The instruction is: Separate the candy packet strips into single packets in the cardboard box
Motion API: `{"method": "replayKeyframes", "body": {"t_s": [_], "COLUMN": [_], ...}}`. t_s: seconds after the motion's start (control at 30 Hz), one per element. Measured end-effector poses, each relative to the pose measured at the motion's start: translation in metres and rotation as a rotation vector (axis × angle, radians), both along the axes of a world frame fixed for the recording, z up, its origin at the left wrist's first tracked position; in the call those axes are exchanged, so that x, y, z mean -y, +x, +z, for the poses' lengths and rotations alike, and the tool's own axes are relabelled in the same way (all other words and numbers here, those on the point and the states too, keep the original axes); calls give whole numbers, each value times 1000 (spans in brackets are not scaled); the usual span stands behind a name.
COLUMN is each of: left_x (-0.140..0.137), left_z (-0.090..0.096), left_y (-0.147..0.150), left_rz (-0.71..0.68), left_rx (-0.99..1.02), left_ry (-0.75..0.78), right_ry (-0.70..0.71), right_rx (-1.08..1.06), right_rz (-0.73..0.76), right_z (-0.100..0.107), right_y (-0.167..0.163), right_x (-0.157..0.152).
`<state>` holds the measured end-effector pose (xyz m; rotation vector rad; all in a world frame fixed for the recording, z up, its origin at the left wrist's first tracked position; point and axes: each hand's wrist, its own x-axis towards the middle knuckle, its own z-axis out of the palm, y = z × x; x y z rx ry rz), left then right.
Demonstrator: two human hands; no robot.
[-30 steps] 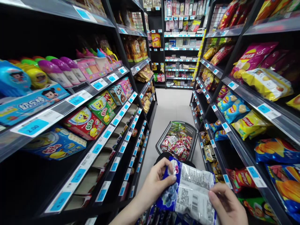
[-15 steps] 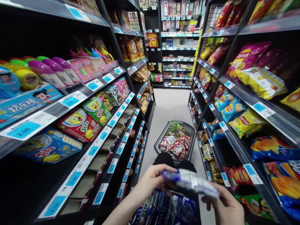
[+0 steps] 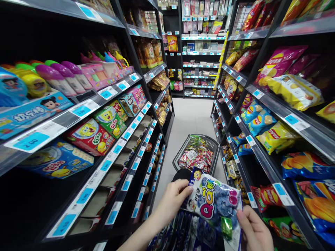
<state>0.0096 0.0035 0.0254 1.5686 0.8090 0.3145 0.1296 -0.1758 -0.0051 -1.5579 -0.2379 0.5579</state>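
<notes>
Between my two hands is a candy bag (image 3: 213,202), white and blue, with a "QQ" print and blueberries on its front, which faces up toward me. My left hand (image 3: 174,198) pinches its left end between thumb and fingers. At the opposite end, my right hand (image 3: 252,226) grips the right edge, thumb on the front. Below the bag, close to my body, lies a row of dark blue packets (image 3: 180,232), partly covered by the bag and my left forearm. What holds these packets is hidden.
On the aisle floor ahead stands a grey shopping basket (image 3: 215,148) filled with colourful snack packets (image 3: 196,157). Shelves with boxed biscuits (image 3: 90,136) and toys line the left side. Chip bags (image 3: 277,136) fill the right shelves. A stocked rack (image 3: 200,54) stands at the aisle's end.
The candy bag has turned from nearly edge-on and blurred to showing its printed front. Both hands still hold its ends. The view has shifted slightly.
</notes>
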Motion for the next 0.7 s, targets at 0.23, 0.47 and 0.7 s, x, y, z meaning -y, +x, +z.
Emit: {"method": "replayKeyframes", "body": {"t_s": [0.23,0.47,0.7], "left_x": [49,40,31], "left_z": [-2,-3,-14], "left_y": [5,2,0], "left_rz": [-217,13,-24], "left_rx": [473,484,568], "left_ry": [-520,-860,-687], "right_ry": [99,40,7], "right_rx": [838,554,132], "right_rz": [361,80,226], "right_z": [27,7,5], "right_y": [-23,17,14], "right_x": [-38,-3,12]}}
